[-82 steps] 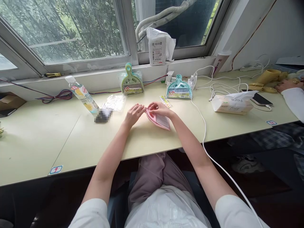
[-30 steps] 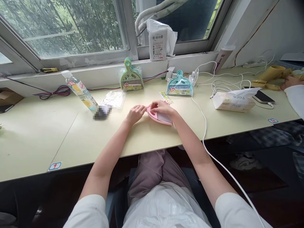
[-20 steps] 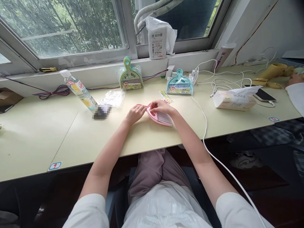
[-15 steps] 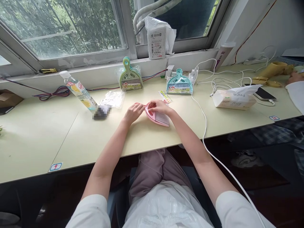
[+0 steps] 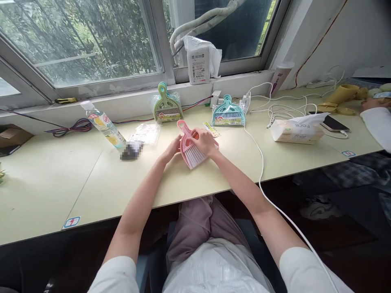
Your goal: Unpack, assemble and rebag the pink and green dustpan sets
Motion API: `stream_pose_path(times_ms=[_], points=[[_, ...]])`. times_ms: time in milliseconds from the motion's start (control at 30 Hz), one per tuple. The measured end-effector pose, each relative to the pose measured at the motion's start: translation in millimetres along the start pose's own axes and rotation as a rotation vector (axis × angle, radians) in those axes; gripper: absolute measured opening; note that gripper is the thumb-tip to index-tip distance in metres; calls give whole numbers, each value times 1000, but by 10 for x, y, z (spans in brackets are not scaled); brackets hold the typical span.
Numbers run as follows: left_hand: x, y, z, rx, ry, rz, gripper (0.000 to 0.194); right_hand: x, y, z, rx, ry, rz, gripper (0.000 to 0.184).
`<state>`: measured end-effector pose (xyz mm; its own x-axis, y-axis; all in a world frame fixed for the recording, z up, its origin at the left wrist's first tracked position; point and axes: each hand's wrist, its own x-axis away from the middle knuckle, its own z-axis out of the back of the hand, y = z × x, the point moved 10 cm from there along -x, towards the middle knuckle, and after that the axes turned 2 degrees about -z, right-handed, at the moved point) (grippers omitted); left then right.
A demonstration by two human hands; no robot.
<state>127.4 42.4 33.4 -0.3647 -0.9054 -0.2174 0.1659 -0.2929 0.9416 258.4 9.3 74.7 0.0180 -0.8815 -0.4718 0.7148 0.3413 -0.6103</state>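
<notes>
A small pink dustpan and brush set point(image 5: 190, 147) rests on the pale desk point(image 5: 91, 179) in front of me, its handle pointing away and the white bristles toward me. My right hand point(image 5: 203, 141) grips its right side with curled fingers. My left hand point(image 5: 172, 147) touches the pan's left edge, fingers bent against it. An empty clear wrapper point(image 5: 148, 132) lies just left of my hands. A small printed label point(image 5: 211, 129) lies behind my right hand.
A green packaged set point(image 5: 166, 108) and a teal one point(image 5: 228, 112) stand by the windowsill. A drink bottle point(image 5: 104, 125) lies at left, a tissue pack point(image 5: 297, 130), phone point(image 5: 329, 123) and white cables point(image 5: 259, 162) at right. Another person's sleeve point(image 5: 376, 123) rests far right.
The pink set has turned: its handle swung from pointing left to pointing away, bristles now facing me. Both hands stayed on it and shifted slightly toward the window.
</notes>
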Motion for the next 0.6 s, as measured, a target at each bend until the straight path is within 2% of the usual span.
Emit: stream_pose_path(times_ms=[67, 100, 167, 267, 333, 400, 500, 600], points=[[65, -44, -264, 197, -183, 95, 55, 16, -1, 26, 64, 41, -26, 16], [98, -24, -327, 240, -216, 100, 53, 18, 5, 30, 69, 48, -36, 19], [145, -3, -366, 247, -233, 113, 54, 1, 57, 65, 42, 73, -60, 28], [149, -81, -277, 213, -211, 179, 58, -44, 299, 268, 39, 195, -164, 37], [99, -152, -130, 226, -148, 196, 57, -53, 521, 438, 137, 282, -258, 37], [31, -226, 60, 252, -47, 186, 56, -62, 718, 469, 298, 239, -335, 35], [-42, -383, 382, 275, 166, 189, 51, -25, 897, 212, 506, -31, -408, 34], [-51, -566, 650, 262, 365, 242, 43, 37, 746, -71, 593, -185, -344, 33]])
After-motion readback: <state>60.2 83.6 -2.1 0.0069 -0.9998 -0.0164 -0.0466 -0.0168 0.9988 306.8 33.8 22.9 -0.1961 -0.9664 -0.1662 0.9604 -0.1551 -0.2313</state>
